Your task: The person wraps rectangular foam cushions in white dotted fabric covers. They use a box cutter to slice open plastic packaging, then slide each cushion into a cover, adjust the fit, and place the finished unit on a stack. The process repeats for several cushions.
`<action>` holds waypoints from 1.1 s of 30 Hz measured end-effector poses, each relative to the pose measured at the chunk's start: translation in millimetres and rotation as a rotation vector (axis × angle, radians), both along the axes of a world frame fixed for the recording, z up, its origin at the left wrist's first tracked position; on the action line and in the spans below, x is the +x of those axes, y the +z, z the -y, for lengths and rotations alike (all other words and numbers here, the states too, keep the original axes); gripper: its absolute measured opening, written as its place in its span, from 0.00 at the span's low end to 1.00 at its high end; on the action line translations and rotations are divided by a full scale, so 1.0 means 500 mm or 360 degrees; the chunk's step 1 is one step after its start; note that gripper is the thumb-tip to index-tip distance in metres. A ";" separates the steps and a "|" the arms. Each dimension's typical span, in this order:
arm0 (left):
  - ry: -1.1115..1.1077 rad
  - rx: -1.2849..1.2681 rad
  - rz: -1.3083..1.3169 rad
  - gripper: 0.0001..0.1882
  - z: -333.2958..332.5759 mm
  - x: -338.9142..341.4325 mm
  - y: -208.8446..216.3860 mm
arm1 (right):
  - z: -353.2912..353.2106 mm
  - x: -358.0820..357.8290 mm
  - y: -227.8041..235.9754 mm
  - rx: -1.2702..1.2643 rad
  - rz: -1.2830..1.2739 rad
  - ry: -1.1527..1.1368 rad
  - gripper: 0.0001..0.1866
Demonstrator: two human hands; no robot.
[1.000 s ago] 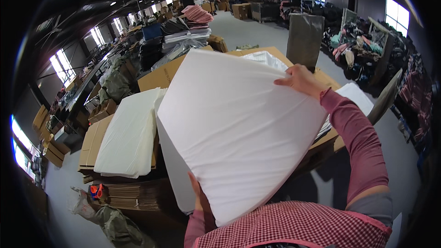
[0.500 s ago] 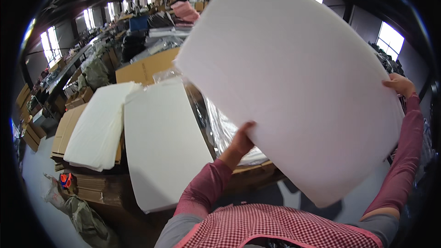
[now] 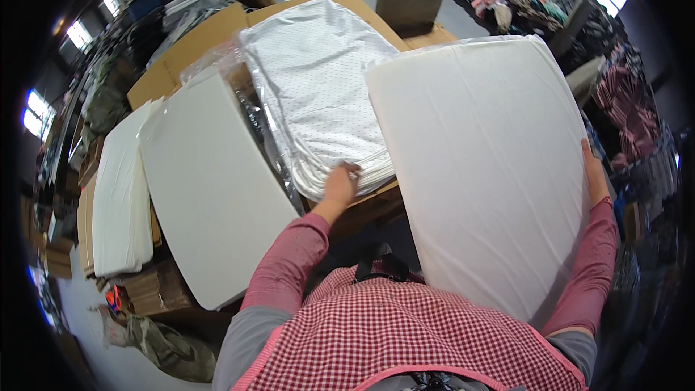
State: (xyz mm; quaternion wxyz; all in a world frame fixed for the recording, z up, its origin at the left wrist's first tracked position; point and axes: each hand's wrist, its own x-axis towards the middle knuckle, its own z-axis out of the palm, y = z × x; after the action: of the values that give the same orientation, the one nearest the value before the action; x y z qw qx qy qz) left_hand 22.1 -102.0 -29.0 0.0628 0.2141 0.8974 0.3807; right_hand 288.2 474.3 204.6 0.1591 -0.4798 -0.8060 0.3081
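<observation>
A large white foam pad (image 3: pixel 485 166) with rounded corners leans upright at my right side, its lower end near my apron. My right hand (image 3: pixel 595 174) grips it by the right edge, the fingers partly hidden behind it. My left hand (image 3: pixel 340 187) is at the near edge of a stack of white dotted fabric covers (image 3: pixel 318 87). Its fingers are loosely bent with a small gap to the thumb, and nothing shows between them. Whether they touch the top cover is hard to see. The covers lie flat, their near folds layered.
Left of the covers lies another white pad (image 3: pixel 210 181), and beyond it a pile of thin white sheets (image 3: pixel 119 195) on cardboard. An opened cardboard carton (image 3: pixel 156 76) stands behind. Heaped textiles (image 3: pixel 507 3) fill the far right; a green sack (image 3: pixel 170 347) lies at lower left.
The white pad has come down and right, uncovering the dotted covers. My left hand has let go of it and moved left to the covers. My right hand still holds its edge.
</observation>
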 end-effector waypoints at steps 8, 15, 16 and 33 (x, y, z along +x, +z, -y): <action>-0.0065 -0.0329 0.0134 0.10 0.041 -0.159 -0.096 | 0.075 0.076 -0.024 -0.0123 0.0046 -0.0122 0.50; -0.0094 -0.0169 0.0558 0.10 0.038 -0.198 -0.077 | 0.078 0.029 -0.097 -0.0060 0.0164 -0.0079 0.48; -0.0056 -0.0137 0.0535 0.10 0.040 -0.206 -0.071 | 0.084 0.018 -0.110 -0.0075 0.0122 -0.0056 0.48; 0.0188 0.0192 0.0521 0.26 0.007 -0.430 0.103 | 0.203 -0.166 -0.223 0.0004 0.0308 0.0204 0.46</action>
State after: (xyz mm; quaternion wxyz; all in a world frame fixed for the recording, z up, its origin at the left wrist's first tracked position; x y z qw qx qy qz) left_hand -192.9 -105.7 22.5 0.1725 0.0996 0.8618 0.4665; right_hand 205.1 372.6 92.9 0.0610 -0.4546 -0.8469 0.2688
